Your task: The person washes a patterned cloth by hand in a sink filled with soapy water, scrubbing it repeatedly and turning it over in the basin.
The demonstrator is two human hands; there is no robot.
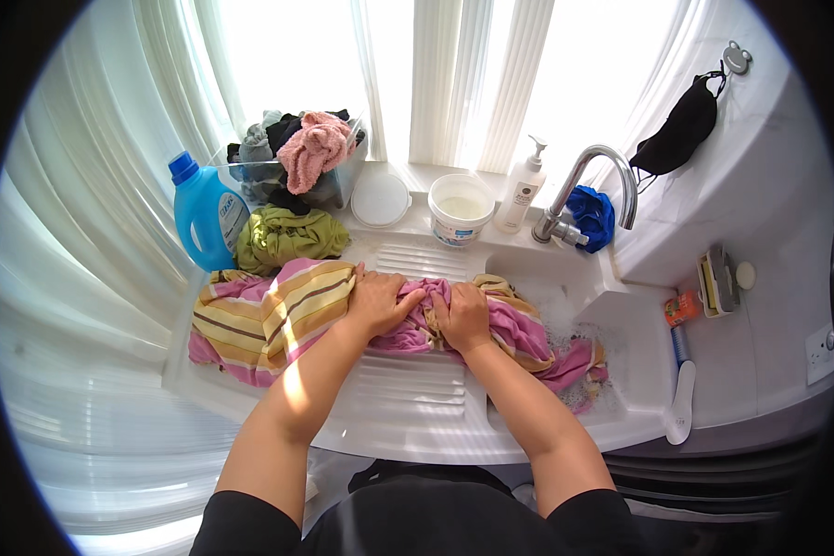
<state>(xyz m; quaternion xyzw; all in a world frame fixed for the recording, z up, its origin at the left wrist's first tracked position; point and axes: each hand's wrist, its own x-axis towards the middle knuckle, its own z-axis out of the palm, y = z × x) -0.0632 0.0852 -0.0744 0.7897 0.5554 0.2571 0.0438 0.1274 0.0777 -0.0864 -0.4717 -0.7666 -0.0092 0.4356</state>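
Observation:
A wet striped cloth [315,301], pink, yellow and brown, lies bunched across the ribbed washboard [412,382] of a white laundry sink. Its right end hangs into soapy water [612,394] in the basin. My left hand [377,301] presses on the middle of the cloth, its fingers curled over the fabric and its thumb pointing right. Close beside it, my right hand [463,317] is closed round a twisted fold. Folds hide part of the fingers of both hands.
Behind stand a blue detergent bottle [208,218], green cloth [292,238], a clear bin [347,176] of clothes, a round lid [380,200], a white tub [461,208], a pump bottle [522,190] and a curved faucet [625,185]. A white-handled brush [682,403] lies on the right rim.

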